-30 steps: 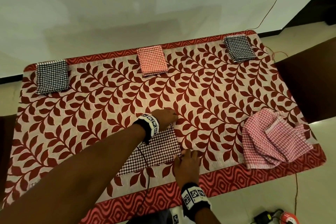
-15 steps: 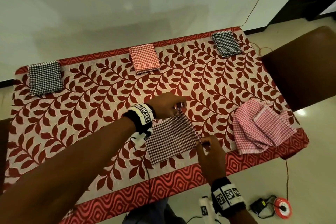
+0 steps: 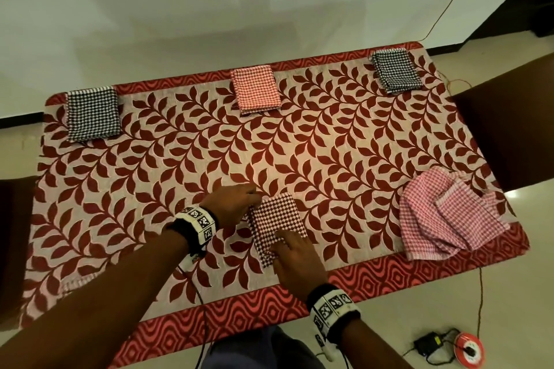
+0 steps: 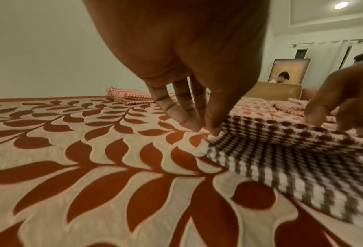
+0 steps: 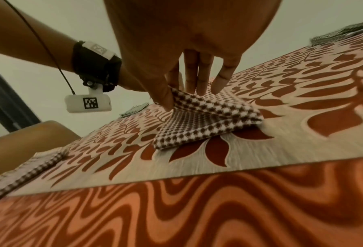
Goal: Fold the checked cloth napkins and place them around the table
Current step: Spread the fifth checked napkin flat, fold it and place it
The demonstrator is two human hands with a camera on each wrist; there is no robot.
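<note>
A brown checked napkin (image 3: pixel 277 217) lies folded into a narrow strip near the front middle of the table. My left hand (image 3: pixel 254 204) pinches its far left corner between thumb and fingers, seen close in the left wrist view (image 4: pixel 207 132). My right hand (image 3: pixel 287 241) is on its near end. In the right wrist view the right hand (image 5: pixel 182 98) has its thumb under the top layer of the napkin (image 5: pixel 208 115) and its fingers on top. Three folded napkins sit along the far edge: black checked (image 3: pixel 92 112), red checked (image 3: pixel 256 88), black checked (image 3: pixel 395 70).
A loose pile of pink checked napkins (image 3: pixel 449 216) lies at the right front corner. Another checked napkin (image 3: pixel 75 281) shows at the left front, partly under my arm. The tablecloth (image 3: pixel 344 153) has a red leaf pattern. Cables and a charger (image 3: pixel 428 344) lie on the floor.
The brown checked napkin has gone from a wide square to a narrower folded strip. My right hand moved from its right edge onto its near end; my left hand stays at the far corner.
</note>
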